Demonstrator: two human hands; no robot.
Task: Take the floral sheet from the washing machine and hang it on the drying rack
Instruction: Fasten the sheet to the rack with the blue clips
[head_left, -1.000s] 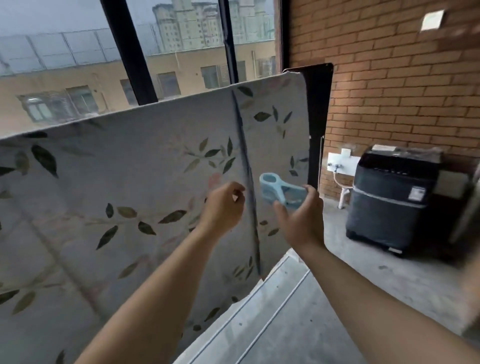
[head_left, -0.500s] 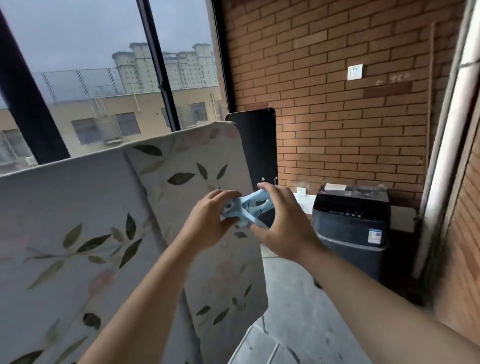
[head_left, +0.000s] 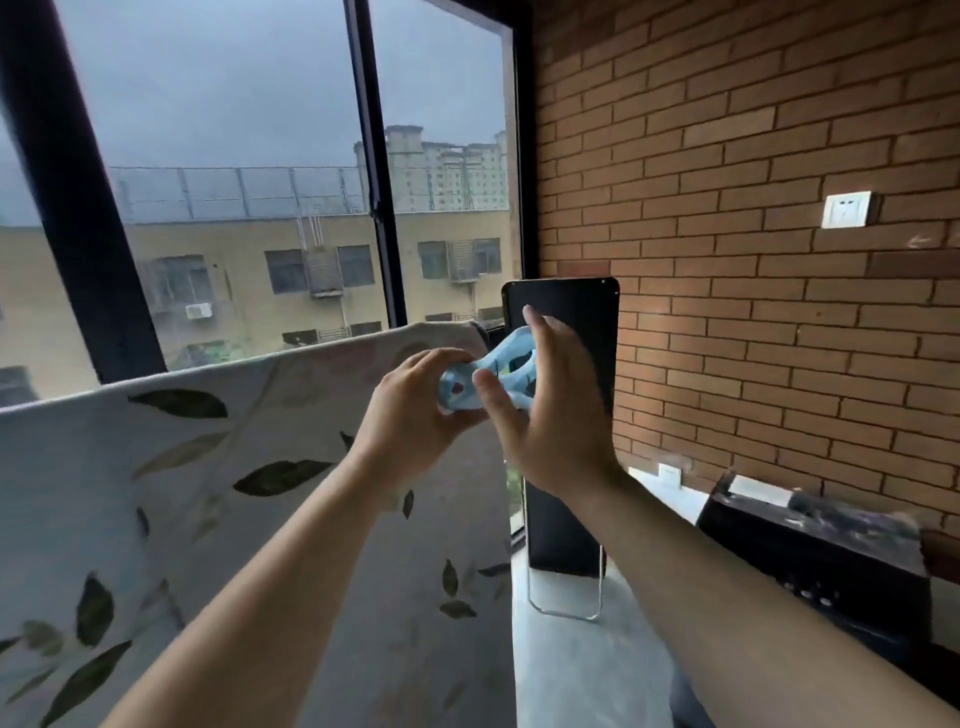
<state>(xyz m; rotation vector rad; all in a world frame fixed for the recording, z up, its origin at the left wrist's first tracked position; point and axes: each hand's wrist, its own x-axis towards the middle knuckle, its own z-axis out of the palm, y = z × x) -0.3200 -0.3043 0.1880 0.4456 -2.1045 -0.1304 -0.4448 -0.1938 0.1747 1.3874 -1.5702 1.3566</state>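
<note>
Left hand (head_left: 410, 415) grips blue clip (head_left: 511, 358) | right hand (head_left: 556, 426) pinches it, forefinger upright | both before floral sheet (head_left: 208, 467)

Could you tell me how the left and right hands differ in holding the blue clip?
The left hand curls round one end of the blue clip; the right hand pinches it by the thumb, fingers nearly straight. The left hand is before the floral sheet, the right hand before the black panel. Both hold the clip.

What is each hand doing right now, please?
The left hand grips one end of the clip.
The right hand pinches the same clip between thumb and fingers.
</note>
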